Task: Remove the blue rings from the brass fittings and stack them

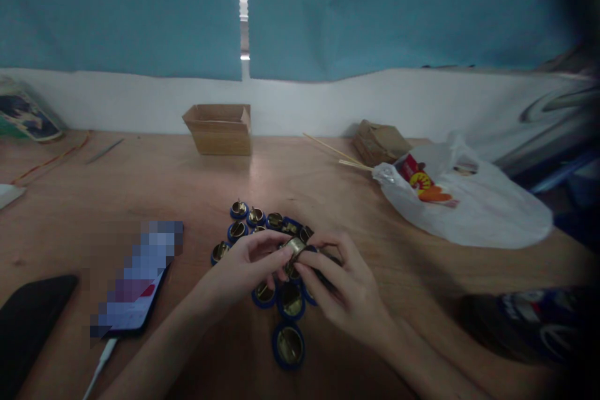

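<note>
Both hands meet over a cluster of several small round blue-rimmed caps with brass centres on a wooden table. My left hand and my right hand pinch one brass-coloured cap between their fingertips, just above the pile. More caps lie under and in front of my hands, the nearest one close to my forearms.
A phone on a white cable and a black object lie at the left. An open cardboard box stands at the back. A white plastic bag, thin wooden sticks and a flattened brown box are at the right.
</note>
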{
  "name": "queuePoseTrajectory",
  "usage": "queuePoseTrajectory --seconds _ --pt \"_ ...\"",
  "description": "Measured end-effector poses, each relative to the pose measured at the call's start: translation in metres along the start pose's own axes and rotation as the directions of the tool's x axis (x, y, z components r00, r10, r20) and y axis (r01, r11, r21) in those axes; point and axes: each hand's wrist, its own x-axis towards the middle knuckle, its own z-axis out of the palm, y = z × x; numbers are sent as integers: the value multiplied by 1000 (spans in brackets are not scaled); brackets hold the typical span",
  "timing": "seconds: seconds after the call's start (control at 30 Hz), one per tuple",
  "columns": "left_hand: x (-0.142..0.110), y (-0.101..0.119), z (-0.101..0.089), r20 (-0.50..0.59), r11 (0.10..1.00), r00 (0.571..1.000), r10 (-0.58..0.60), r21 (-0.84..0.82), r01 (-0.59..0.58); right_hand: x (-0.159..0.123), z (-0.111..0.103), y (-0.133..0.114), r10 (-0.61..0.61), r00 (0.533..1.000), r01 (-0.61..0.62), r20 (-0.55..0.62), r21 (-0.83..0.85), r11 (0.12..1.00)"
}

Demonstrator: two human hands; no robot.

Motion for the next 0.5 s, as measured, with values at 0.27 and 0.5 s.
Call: queuePoseTrajectory --seconds 0.27,0.5 --pt "-1 3 0 -9 999 1000 29 20 -29 4 -5 -2 93 975 -137 202 218 966" --pt "-3 -3 7 -9 984 988 154 88 -153 7 -7 -6 191 957 -233 220 187 954"
